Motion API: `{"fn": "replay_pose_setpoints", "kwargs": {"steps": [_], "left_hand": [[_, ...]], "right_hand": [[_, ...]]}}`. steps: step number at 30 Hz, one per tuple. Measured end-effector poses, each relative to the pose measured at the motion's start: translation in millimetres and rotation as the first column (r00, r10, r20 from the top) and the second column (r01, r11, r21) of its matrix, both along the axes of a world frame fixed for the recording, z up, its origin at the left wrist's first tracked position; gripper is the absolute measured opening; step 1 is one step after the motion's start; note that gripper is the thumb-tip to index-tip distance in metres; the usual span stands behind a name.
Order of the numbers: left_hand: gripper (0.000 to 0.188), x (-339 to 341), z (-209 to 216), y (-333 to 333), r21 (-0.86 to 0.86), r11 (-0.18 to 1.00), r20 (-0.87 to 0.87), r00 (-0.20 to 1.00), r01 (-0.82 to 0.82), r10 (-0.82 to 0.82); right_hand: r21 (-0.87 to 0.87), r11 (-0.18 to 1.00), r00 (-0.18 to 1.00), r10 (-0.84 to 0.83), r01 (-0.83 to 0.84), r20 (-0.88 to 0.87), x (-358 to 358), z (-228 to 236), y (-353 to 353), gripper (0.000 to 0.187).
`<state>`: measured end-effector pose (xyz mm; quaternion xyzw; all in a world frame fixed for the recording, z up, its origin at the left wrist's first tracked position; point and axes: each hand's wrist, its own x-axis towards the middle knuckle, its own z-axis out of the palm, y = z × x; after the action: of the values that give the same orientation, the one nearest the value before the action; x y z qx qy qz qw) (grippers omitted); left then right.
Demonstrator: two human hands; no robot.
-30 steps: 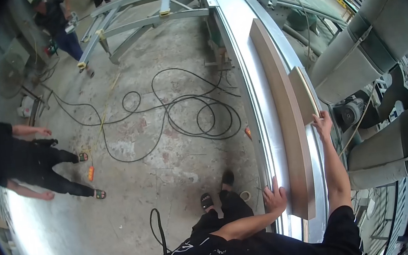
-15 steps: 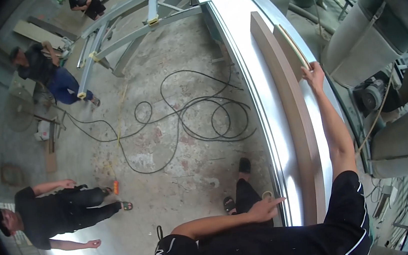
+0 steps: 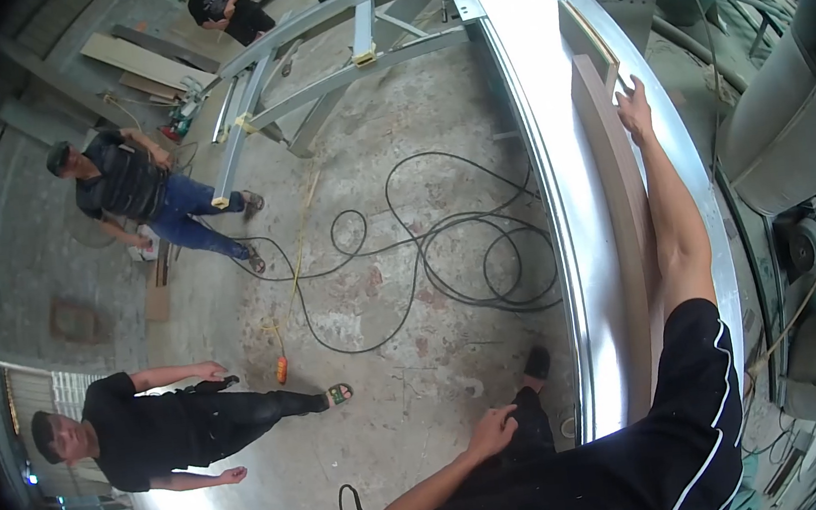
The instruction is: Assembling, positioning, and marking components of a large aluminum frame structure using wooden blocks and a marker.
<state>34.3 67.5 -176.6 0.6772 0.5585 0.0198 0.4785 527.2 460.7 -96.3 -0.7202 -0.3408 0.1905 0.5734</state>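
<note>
My right hand [image 3: 633,111] is stretched forward over the shiny metal sliding table [image 3: 593,335], fingers apart and nothing gripped. Just beyond its fingertips is the near end of a short, thin board [image 3: 591,38] with a pale edge, which lies past the far end of a long brown plank [image 3: 614,161]. That plank stands lengthwise on the table, left of my right forearm. My left hand [image 3: 494,434] hangs over the floor left of the table, empty, its fingers loosely bent but not closed.
A metal side frame [image 3: 363,38] juts left from the table's far end. Black cable [image 3: 427,243] lies coiled on the concrete floor. One person [image 3: 166,424] stands at left, another [image 3: 133,181] farther off, a third [image 3: 229,8] at the back. Large grey cylinders [image 3: 785,121] stand at right.
The short board has slid away along the table, and my right hand has let go of its end. My left hand has moved back from the table edge. The view has shifted.
</note>
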Motion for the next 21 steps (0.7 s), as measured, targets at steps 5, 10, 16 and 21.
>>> {"fn": "replay_pose_setpoints", "kwargs": {"steps": [5,10,16,21], "left_hand": [[0.034,5,-20,-14,0.037,0.986,0.145,0.976,0.160,-0.164],[0.034,-7,-23,-21,-0.005,0.980,0.150,0.969,0.199,-0.196],[0.033,-34,-35,-48,0.038,0.967,0.129,0.958,0.254,-0.257],[0.030,-47,-34,-79,0.090,0.964,0.165,0.951,0.249,-0.261]], "right_hand": [[-0.050,0.992,0.974,0.104,-0.116,-0.202,-6,-4,-34,0.041],[-0.099,0.950,0.955,0.291,-0.295,-0.052,-63,30,-132,0.070],[-0.387,0.855,0.832,0.470,-0.346,0.295,-116,47,-285,0.084],[-0.594,0.792,0.802,0.443,-0.142,0.401,-158,59,-398,0.081]]}}
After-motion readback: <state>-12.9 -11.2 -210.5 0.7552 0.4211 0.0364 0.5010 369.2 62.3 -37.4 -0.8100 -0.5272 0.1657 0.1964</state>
